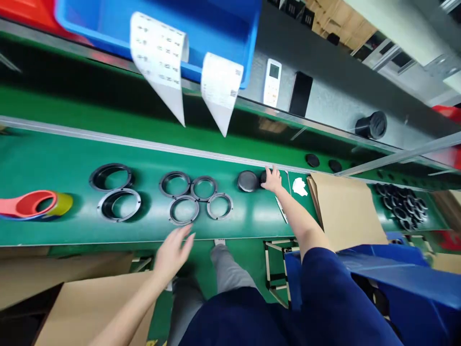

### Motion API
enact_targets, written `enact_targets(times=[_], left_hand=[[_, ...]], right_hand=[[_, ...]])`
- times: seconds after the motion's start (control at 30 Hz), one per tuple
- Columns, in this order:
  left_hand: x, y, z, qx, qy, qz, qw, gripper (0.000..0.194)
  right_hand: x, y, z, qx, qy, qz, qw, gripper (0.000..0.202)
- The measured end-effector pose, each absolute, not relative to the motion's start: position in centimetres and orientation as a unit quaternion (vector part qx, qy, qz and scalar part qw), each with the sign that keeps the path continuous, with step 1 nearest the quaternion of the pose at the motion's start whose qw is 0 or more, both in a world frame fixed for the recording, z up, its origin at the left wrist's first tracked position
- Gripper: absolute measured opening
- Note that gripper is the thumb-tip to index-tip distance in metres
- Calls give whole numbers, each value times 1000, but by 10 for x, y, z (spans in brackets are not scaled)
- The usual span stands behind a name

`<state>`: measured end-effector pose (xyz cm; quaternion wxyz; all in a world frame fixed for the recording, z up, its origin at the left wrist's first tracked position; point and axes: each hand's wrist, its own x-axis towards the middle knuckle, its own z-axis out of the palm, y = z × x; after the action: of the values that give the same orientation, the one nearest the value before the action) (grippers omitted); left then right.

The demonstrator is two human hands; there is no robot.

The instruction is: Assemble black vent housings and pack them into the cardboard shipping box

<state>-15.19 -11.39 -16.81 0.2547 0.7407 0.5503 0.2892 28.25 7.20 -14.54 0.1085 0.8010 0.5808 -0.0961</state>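
Note:
My right hand (272, 180) reaches to the back of the green bench, its fingers wrapped over a small black round part at its left side. A black round cap (248, 181) lies just left of that part. Near the bench's front edge my left hand (174, 251) hovers with fingers apart and nothing in it. Beyond it lie several thin black rings (184, 210) in a cluster. Farther left are two taller black rings, one (110, 177) behind the other (119, 205).
Red and yellow tape rolls (39, 204) lie at left. Cardboard sheets (347, 209) and a white scrap (299, 187) are at right. On the shelf above stand a blue bin (248, 43), a remote (272, 82), a phone (301, 94) and a black cylinder (371, 125).

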Motion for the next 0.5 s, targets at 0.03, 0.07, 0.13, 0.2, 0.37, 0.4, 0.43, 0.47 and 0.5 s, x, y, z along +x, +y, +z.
enact_targets(times=[0.03, 0.07, 0.13, 0.2, 0.37, 0.4, 0.43, 0.47, 0.5], left_hand=[[-105, -81, -164, 768, 521, 268, 260, 47], [-60, -49, -161, 795, 492, 232, 267, 60], [21, 6, -157, 832, 462, 139, 273, 89], [83, 48, -159, 840, 468, 44, 271, 112], [148, 101, -178, 782, 534, -129, 295, 123], [149, 102, -179, 775, 541, -124, 302, 121], [149, 99, -178, 773, 542, -105, 313, 120], [147, 93, -174, 774, 538, -75, 326, 118], [143, 85, -168, 778, 529, -36, 338, 116]], right_hand=[[302, 77, -154, 796, 578, -129, 125, 104], [317, 80, -163, 789, 578, -161, 132, 110], [335, 86, -180, 781, 577, -206, 122, 115], [342, 90, -191, 776, 581, -221, 104, 117], [339, 99, -200, 754, 614, -221, 69, 114], [340, 98, -199, 749, 621, -224, 60, 113], [343, 95, -198, 746, 626, -224, 51, 113], [347, 90, -196, 744, 629, -221, 43, 113], [352, 85, -194, 746, 630, -215, 37, 113]])
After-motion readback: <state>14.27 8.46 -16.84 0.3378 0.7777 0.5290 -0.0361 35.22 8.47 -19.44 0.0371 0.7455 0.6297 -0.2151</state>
